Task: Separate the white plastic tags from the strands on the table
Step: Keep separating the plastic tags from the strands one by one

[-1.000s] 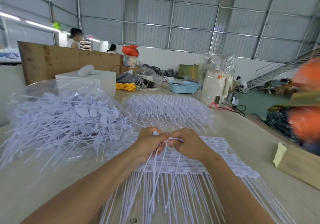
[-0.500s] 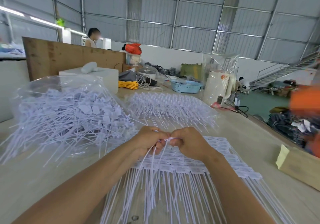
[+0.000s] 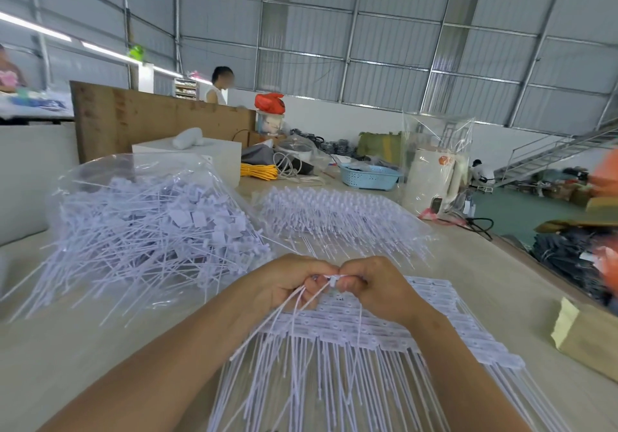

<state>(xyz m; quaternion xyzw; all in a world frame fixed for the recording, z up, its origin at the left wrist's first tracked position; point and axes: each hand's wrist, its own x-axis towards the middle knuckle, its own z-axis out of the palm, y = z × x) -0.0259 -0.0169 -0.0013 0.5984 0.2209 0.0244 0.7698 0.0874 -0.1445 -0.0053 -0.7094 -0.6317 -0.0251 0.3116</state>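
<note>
Bagged tags (image 3: 150,224) block left; bare table (image 3: 485,264) right

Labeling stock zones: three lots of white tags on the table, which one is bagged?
The loose pile at the left, jumbled inside a clear plastic bag. The far batch and the near sheets under both hands lie in neat rows.

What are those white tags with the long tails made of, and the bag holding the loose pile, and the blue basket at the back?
White tags: apparently matte moulded plastic, their thin tails bending without kinking. Bag: thin clear plastic film, glossy and creased, the contents showing through. Blue basket: probably rigid plastic, with a perforated wall.
</note>
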